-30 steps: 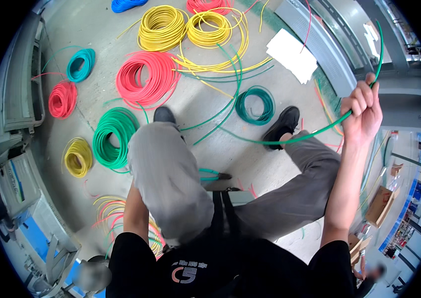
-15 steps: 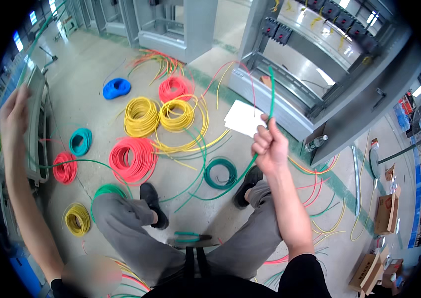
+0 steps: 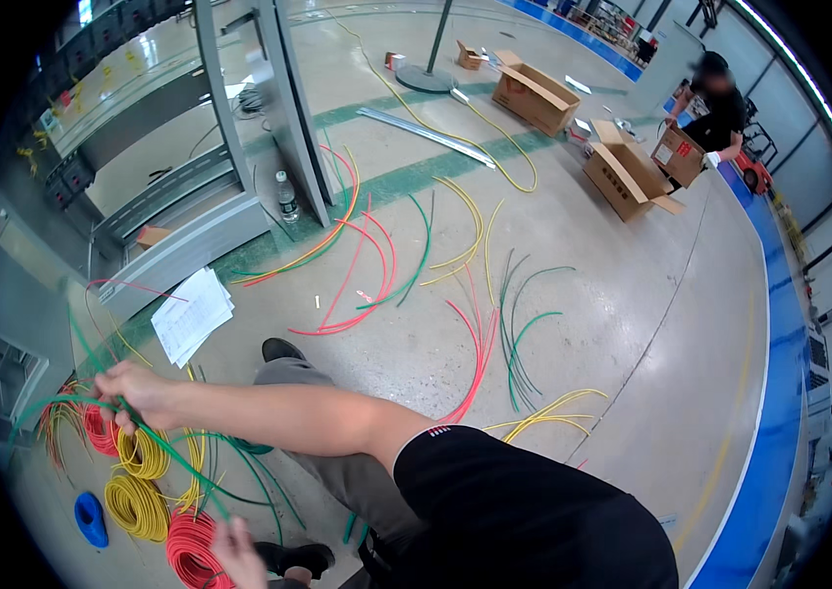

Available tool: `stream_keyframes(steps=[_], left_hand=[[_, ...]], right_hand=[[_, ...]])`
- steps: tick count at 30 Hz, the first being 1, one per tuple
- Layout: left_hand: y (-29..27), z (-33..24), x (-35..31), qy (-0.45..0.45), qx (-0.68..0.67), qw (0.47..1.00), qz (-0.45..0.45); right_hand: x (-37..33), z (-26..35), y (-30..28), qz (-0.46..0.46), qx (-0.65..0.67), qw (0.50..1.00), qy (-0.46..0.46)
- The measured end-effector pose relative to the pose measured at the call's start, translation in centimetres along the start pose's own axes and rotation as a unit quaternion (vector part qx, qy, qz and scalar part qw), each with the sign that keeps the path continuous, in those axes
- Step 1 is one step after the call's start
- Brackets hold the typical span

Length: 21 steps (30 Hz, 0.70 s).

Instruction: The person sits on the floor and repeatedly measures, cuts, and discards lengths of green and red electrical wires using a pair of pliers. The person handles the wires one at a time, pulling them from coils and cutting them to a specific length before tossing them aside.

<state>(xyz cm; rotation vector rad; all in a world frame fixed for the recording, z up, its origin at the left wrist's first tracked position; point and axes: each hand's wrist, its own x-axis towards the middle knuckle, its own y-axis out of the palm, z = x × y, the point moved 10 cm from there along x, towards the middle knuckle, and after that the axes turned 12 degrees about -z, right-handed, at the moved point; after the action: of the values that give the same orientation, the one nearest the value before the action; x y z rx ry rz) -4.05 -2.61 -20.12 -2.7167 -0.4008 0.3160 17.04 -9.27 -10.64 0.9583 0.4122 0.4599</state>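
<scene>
My right hand [image 3: 141, 395], at the left of the view, is closed around a green wire [image 3: 178, 457]. Loose lengths of it stick out past the fist, and one stretch slopes down toward my left hand [image 3: 237, 556] at the lower edge. That hand is smeared by motion, so its grip on the wire is unclear. Just beside it on the floor lies a red wire coil [image 3: 188, 552]. Farther left are yellow wire coils [image 3: 136, 510], a second red coil [image 3: 99, 430] and a blue coil [image 3: 91, 520].
White papers [image 3: 192, 316] lie before a grey open cabinet [image 3: 185, 250]. A water bottle [image 3: 286, 196] stands by its door. Cut wires [image 3: 483, 358] are strewn over the floor at centre. Beyond are cardboard boxes [image 3: 622, 182], a metal strip [image 3: 426, 135] and a person [image 3: 715, 118] holding a carton.
The view has swung to the right, bringing the boxes and the other person into fuller sight. My left hand has come down from its raised position; my right hand still holds the green wire.
</scene>
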Motion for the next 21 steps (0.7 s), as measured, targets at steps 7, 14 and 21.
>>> stream_keyframes(steps=[7, 14, 21], left_hand=[[-1.1, 0.9, 3.0, 0.131, 0.134, 0.974, 0.127], [-13.1, -8.4, 15.0, 0.104, -0.179, 0.962, -0.179], [-11.5, -13.2, 16.4, 0.102, -0.234, 0.955, -0.15]], right_hand=[[2.6, 1.8, -0.1, 0.048, -0.076, 0.996, 0.012], [0.0, -5.6, 2.0, 0.138, -0.279, 0.948, 0.063], [-2.5, -7.0, 2.7, 0.257, -0.232, 0.919, 0.188]])
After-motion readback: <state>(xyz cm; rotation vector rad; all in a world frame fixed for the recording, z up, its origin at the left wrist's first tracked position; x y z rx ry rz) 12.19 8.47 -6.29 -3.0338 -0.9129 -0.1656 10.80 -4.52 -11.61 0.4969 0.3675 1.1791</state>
